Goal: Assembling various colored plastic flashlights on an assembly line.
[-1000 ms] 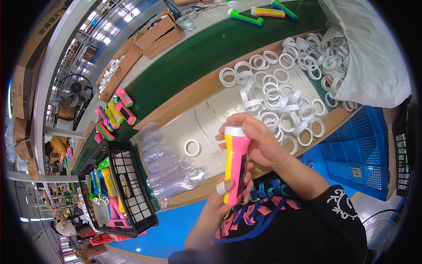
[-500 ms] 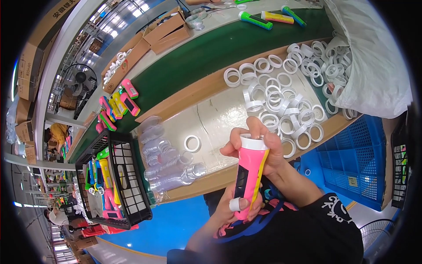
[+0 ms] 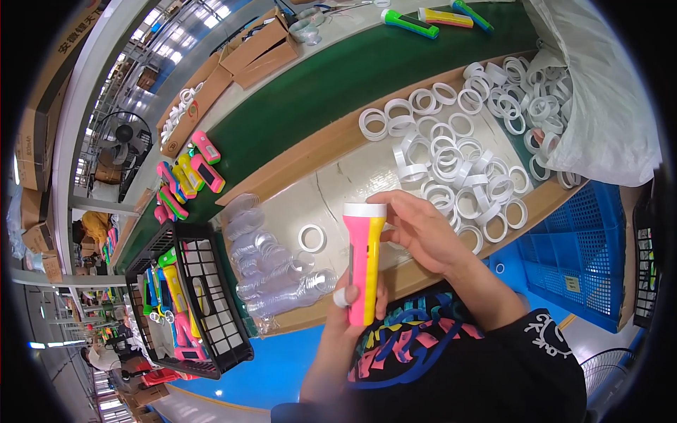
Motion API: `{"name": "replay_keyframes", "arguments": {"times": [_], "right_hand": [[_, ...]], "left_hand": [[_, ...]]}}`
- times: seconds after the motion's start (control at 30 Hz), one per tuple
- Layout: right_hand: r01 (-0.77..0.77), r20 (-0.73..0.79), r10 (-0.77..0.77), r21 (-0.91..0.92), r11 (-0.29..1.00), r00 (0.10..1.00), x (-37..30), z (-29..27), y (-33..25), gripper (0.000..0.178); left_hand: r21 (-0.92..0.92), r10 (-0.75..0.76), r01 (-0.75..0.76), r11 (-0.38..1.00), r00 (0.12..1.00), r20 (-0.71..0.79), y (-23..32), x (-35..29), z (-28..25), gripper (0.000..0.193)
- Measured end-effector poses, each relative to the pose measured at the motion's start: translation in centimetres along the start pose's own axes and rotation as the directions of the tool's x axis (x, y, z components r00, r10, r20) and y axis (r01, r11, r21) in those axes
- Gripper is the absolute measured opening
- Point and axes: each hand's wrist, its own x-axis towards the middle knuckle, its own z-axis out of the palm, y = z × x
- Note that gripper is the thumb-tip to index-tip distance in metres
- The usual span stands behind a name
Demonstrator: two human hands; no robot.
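The left hand grips the lower end of an upright pink-and-yellow torch, fingers wrapped round it; the right hand pinches its white-ringed top from the right; white rings lie heaped on the surface beyond; a crate sits left.

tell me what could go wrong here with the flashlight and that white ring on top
The white ring sits at the top of the pink and yellow flashlight, gripped low by the left hand; if it is loose, the right hand could knock it off. The flashlight could also sweep the stacked clear lenses off the bench.
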Motion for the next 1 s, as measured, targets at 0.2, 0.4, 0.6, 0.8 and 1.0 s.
{"name": "replay_keyframes", "arguments": {"times": [0.2,0.4,0.6,0.8,1.0], "right_hand": [[-0.053,0.029,0.053,-0.033,0.998,0.998,1.5,0.0,0.1,0.03],[-0.011,0.011,0.012,-0.095,0.995,1.0,1.8,1.5,0.3,0.034],[-0.017,0.204,-0.055,0.336,0.942,0.977,1.5,2.5,2.0,0.037],[0.117,0.156,-0.076,-0.271,0.955,0.985,0.3,2.3,0.0,0.03],[0.07,-0.113,-0.1,-0.242,0.968,0.989,1.0,1.4,0.6,0.036]], "left_hand": [[0.037,-0.192,0.189,0.981,0.977,0.096,1.3,0.8,0.5,0.071],[0.847,0.134,0.121,0.517,0.966,-0.22,1.0,0.8,3.5,0.04],[-0.2,-0.215,0.281,0.939,0.93,0.297,-1.4,-0.9,4.4,0.045],[0.903,0.298,-0.038,0.428,0.949,-0.101,-0.2,-0.8,2.9,0.034],[0.979,0.331,0.051,0.198,0.937,-0.116,0.6,1.4,2.4,0.048]]}}
